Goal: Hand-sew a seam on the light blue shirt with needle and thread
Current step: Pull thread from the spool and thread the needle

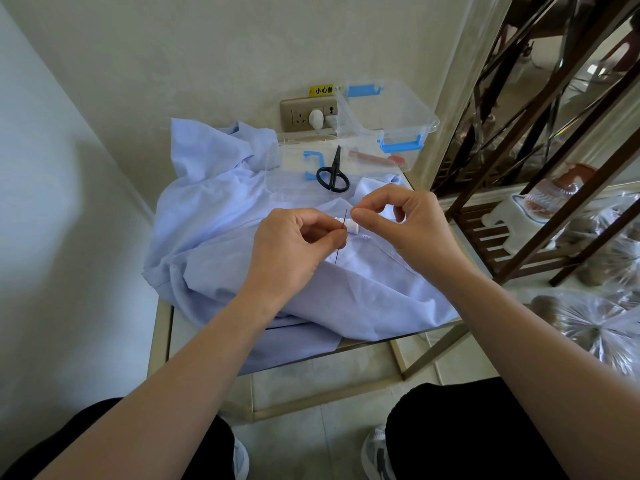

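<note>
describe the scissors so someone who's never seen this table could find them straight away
A small table against the wall is draped with a light blue shirt. At its far side, in front of a clear box with blue clips, the scissors lie on a flat clear lid. Nothing else there has black loop handles, which point toward the person.

Plain light blue shirt (pixel 242 220); black scissors (pixel 333 174); clear box (pixel 398 109) with blue latches (pixel 400 146); white spool (pixel 350 226); yellow sticker (pixel 320 90), black writing; gold socket plate (pixel 294 105); black trousers (pixel 467 427).
</note>
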Demonstrator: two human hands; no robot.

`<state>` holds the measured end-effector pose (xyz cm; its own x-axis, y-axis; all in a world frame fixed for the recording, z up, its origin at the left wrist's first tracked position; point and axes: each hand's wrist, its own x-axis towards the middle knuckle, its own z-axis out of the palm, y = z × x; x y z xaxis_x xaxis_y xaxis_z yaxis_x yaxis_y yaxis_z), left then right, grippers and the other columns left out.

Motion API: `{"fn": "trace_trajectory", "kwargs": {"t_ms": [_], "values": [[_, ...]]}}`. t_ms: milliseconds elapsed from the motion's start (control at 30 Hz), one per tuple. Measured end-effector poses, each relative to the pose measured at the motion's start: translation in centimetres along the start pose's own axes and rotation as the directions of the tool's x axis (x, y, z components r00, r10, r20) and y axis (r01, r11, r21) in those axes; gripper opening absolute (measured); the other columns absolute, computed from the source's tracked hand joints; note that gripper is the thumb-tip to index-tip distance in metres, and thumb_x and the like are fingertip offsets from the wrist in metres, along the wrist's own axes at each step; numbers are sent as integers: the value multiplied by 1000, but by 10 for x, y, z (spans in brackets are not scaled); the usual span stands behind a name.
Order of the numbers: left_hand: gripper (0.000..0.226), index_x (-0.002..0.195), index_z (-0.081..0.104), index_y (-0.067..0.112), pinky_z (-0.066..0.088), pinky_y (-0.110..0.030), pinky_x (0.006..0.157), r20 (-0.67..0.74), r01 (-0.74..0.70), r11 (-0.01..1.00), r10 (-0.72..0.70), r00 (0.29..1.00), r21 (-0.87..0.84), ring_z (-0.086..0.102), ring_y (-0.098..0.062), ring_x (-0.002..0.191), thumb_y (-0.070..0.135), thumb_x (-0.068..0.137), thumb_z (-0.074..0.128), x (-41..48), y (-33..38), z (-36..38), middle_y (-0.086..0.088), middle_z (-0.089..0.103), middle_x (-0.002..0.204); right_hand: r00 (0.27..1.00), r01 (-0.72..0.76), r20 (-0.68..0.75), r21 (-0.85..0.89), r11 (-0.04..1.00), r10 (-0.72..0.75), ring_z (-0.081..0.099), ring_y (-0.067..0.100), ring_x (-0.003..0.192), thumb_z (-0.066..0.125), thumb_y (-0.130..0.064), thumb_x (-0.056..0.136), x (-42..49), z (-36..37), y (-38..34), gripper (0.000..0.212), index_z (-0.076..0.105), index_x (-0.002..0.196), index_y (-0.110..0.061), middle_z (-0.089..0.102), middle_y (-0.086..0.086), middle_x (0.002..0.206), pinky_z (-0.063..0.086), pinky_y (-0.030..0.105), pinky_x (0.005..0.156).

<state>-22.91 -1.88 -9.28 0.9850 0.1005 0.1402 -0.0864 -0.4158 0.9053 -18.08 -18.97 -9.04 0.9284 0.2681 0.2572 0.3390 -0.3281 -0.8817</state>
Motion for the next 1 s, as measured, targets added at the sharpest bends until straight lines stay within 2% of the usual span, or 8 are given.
{"fn": "trace_trajectory", "kwargs": {"t_ms": [267, 533, 800, 1000], "values": [[15, 76, 74, 27, 42, -9, 60, 7, -6, 1000, 6, 1000, -11, 69, -2, 67, 14, 84, 74, -1, 1, 0, 12, 73, 68, 999, -4, -37, -62, 998, 2, 50, -10, 69, 73, -14, 86, -2, 0, -2, 7, 74, 84, -8, 62, -10, 75, 36, 6, 68], [12, 79, 75, 23, 44, -12, 60, 22, 6, 1000, -6, 1000, -23, 71, -6, 71, 13, 85, 73, -1, 1, 1, 11, 74, 69, 997, 19, -75, -65, 998, -24, 51, -9, 70, 73, -9, 83, -3, 2, -4, 7, 71, 79, -5, 61, -12, 73, 36, 6, 70], [15, 78, 75, 27, 44, -15, 60, 22, 3, 1000, -3, 1000, -28, 72, -7, 72, 14, 85, 73, 0, 1, 3, 11, 74, 69, 995, 68, -69, -76, 995, -74, 54, -4, 75, 74, -7, 80, -5, 3, -2, 10, 68, 74, -13, 65, -5, 77, 36, 6, 74], [12, 81, 76, 23, 44, -13, 61, 17, -8, 1000, 8, 1000, -15, 72, -7, 72, 12, 85, 73, 1, -1, 5, 10, 74, 70, 985, 127, -104, -108, 986, -138, 54, 1, 77, 74, -7, 79, -5, 5, 1, 18, 64, 71, -20, 66, -5, 77, 36, 6, 75]]}}
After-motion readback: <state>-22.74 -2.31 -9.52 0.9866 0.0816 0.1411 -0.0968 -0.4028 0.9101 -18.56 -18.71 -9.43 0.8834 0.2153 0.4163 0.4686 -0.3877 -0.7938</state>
